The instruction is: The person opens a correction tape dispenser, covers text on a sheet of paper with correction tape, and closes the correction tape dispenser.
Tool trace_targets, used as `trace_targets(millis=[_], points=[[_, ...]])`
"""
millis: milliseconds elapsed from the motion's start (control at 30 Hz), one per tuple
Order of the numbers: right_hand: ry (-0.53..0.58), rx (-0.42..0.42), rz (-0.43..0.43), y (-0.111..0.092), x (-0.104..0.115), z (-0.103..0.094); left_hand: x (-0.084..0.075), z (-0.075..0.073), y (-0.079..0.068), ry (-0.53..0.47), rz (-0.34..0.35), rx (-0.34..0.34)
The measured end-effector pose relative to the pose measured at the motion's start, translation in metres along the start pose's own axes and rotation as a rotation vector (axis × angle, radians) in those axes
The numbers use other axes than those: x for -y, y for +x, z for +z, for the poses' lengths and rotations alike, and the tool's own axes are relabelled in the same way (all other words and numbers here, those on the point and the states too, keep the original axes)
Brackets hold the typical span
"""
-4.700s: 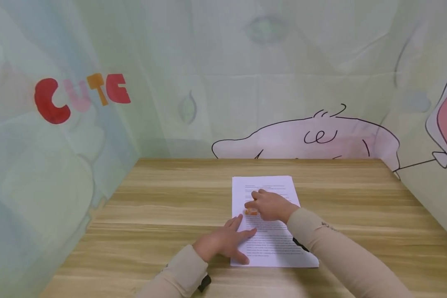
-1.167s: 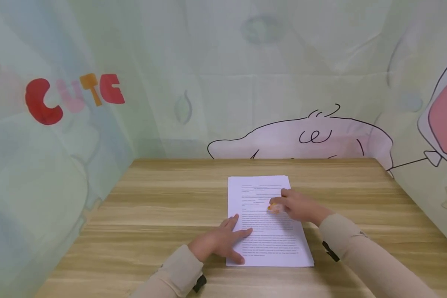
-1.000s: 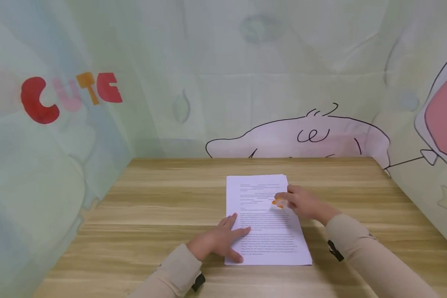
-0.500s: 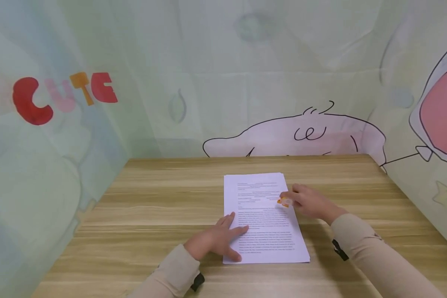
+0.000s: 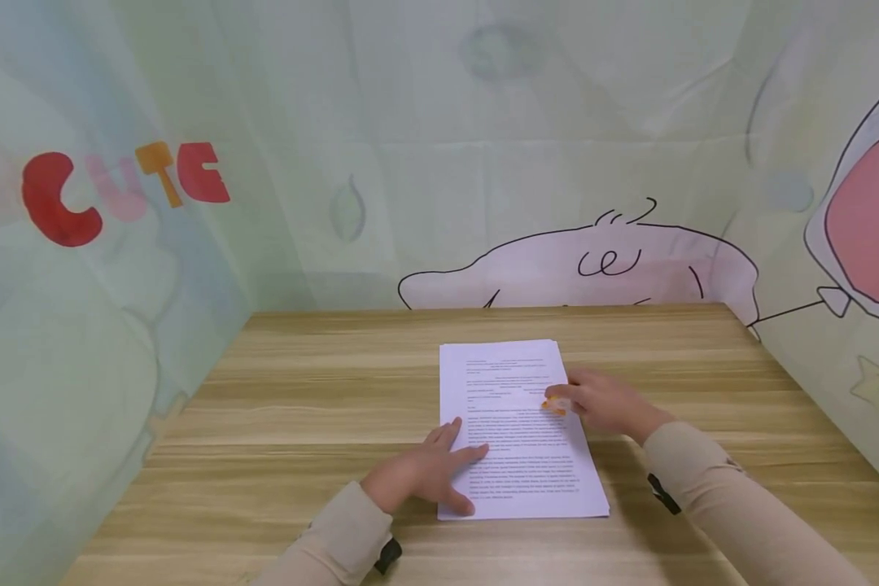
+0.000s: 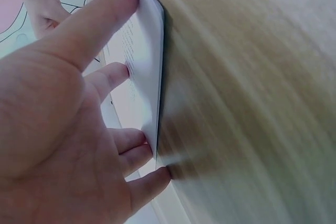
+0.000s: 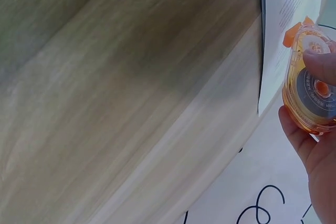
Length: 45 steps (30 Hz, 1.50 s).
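A stack of printed paper (image 5: pixel 523 480) lies on the wooden table, its top sheet covered with lines of text. My left hand (image 5: pixel 426 474) rests on the lower left edge with spread fingers; the left wrist view shows the thumb (image 6: pixel 100 19) and fingertips at the paper's edge. My right hand (image 5: pixel 606 402) is over the right side of the sheet, partway up. It grips a clear and orange correction tape (image 7: pixel 315 95) between thumb and fingers, with the orange tip (image 7: pixel 292 35) towards the page. Whether the tip touches the paper I cannot tell.
The wooden table (image 5: pixel 322 391) extends on all sides of the paper. A printed cloth (image 5: pixel 439 163) with cartoon drawings hangs behind it and along both sides. Dark straps (image 5: pixel 388 556) show at both sleeve cuffs.
My right hand has moved rightward across the page with the correction tape, lifted slightly, then come back a little left and down. The left hand keeps its place on the paper.
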State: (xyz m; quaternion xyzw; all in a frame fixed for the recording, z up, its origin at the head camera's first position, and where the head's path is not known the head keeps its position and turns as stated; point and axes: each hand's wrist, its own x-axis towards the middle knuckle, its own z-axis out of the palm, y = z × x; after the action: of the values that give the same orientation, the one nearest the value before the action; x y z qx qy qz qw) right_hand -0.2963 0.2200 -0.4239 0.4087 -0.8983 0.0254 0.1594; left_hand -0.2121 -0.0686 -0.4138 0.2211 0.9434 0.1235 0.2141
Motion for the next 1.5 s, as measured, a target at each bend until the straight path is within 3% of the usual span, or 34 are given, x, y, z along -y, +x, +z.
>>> trace_targets(millis=[500,833,1067,1367,1500], points=[[0.009,0.173,0.064,0.009,0.006,-0.001,0.001,0.0,0.0,0.01,0.008,0.0],[-0.02,0.2,0.057,0.008,0.004,-0.002,0.0,0.0,0.0,0.038,0.013,0.0],[-0.055,0.259,0.066,0.01,0.008,-0.009,0.0,0.001,0.0,0.006,0.007,0.001],[-0.151,0.275,-0.043,0.015,0.008,-0.009,0.002,0.001,0.0,0.01,0.005,0.004],[-0.169,0.309,-0.049,0.015,0.009,-0.011,0.002,0.002,0.002,0.023,0.011,0.005]])
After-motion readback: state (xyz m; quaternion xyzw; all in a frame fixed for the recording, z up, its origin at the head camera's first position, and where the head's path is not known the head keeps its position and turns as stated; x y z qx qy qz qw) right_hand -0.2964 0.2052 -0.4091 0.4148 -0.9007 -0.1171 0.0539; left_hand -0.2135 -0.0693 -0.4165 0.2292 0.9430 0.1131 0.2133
